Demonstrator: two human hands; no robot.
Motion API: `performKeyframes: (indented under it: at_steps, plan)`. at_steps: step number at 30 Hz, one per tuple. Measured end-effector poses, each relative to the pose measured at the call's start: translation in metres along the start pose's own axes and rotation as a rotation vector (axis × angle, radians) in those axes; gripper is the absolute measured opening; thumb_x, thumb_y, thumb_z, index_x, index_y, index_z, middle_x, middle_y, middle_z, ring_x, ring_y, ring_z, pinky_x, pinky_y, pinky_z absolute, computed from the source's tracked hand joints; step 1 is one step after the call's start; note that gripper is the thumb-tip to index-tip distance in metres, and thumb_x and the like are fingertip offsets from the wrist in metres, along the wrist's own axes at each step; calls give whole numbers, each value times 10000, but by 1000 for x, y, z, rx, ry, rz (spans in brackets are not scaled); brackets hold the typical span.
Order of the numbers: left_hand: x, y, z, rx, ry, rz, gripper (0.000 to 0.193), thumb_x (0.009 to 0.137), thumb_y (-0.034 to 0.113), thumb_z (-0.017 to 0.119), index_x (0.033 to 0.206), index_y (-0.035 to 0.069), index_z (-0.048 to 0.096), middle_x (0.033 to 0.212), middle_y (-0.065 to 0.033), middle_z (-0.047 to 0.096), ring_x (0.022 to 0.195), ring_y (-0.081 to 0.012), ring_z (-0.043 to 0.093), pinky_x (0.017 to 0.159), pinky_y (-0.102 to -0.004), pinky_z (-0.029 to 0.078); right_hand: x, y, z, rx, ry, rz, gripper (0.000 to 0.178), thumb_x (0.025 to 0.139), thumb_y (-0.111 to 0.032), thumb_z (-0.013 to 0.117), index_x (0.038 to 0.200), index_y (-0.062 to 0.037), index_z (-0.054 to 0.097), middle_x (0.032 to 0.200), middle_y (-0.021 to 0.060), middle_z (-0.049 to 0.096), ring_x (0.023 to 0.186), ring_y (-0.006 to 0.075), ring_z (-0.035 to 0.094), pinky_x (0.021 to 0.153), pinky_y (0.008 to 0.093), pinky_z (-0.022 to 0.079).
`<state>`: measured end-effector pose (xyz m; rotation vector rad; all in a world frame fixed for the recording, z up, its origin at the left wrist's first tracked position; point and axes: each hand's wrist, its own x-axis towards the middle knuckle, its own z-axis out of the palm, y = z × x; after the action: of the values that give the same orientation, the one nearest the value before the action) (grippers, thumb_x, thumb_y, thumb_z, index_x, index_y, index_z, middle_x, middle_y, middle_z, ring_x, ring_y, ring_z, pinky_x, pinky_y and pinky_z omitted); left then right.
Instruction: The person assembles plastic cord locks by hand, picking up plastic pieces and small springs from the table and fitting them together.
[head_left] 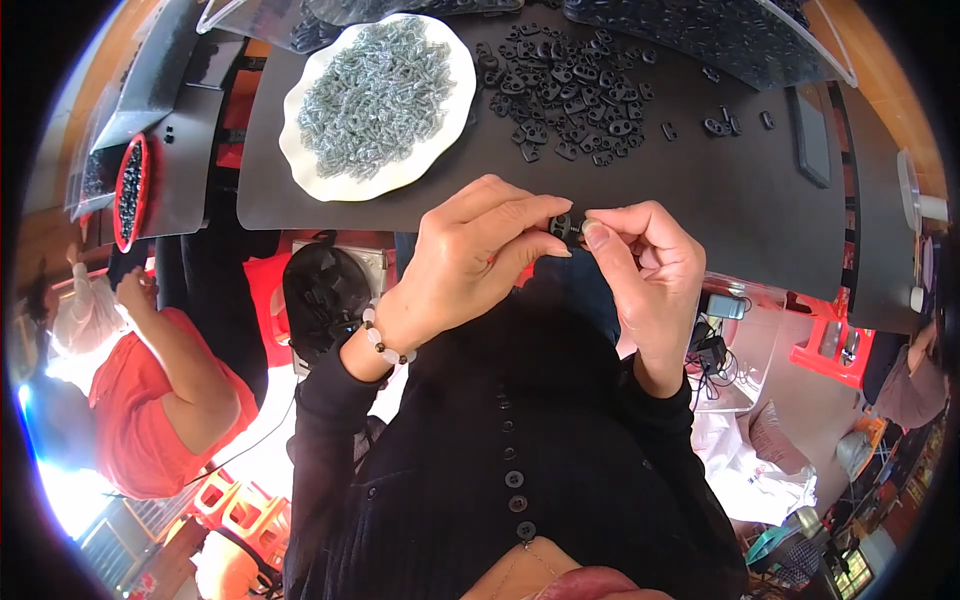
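My left hand point(475, 245), a beaded bracelet at its wrist, pinches a small black plastic cord lock part point(560, 228) with holes between thumb and fingers. Close against it, my right hand point(652, 262) has thumb and forefinger pressed together at the part's right side. A tiny spring seems to show between the two hands; what the right fingertips grip is mostly hidden. Both hands are raised at the table's near edge. Beyond them lies a heap of black cord lock parts point(575, 90). A white wavy-rimmed plate point(298, 150) full of small metal springs point(375, 100) stands to its left.
Clear bins of black parts point(690, 35) line the table's far side. A dark phone-like slab point(811, 140) lies at the right. On the left table sits a red-rimmed bowl point(145, 170) of black pieces, near a seated person in a red-orange top point(165, 410).
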<state>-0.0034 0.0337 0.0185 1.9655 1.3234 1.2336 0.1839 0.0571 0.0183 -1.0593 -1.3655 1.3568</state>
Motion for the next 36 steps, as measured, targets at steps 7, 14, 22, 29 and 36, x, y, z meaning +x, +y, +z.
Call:
performKeyframes:
  at_steps: [7,14,22,29,36]
  plan:
    - [-3,3,1,-8,44,37,328,719,28,810,1035,7,723,866,-84,684,754,-206,626,661,-301,512,2,-3,-1,124,-105,11,88,896,-35,702,938,35,670,816,52,699,720,64,634,650,195,482]
    - [-4,14,-1,21,74,104,367,680,139,838,1020,41,739,830,-36,630,733,-182,576,632,-292,461,7,4,-18,438,-394,243,338,900,-199,732,1110,45,630,912,56,665,741,77,590,664,198,473]
    - [-9,22,0,104,113,168,429,606,184,853,1004,63,746,771,-4,569,681,-177,533,601,-303,411,7,11,-18,522,-642,242,408,976,-302,624,1203,37,613,904,40,639,748,72,570,675,211,477]
    - [-10,27,0,138,136,210,451,568,155,855,995,63,744,778,-3,577,683,-185,547,589,-299,429,4,9,-17,590,-687,225,344,988,-258,608,1138,52,617,881,41,626,760,82,567,706,220,468]
    - [-12,29,0,128,133,225,451,553,118,851,986,49,746,782,-9,576,709,-204,566,602,-313,468,2,6,-16,594,-679,237,304,978,-232,625,1084,53,620,862,44,628,749,85,573,701,222,475]
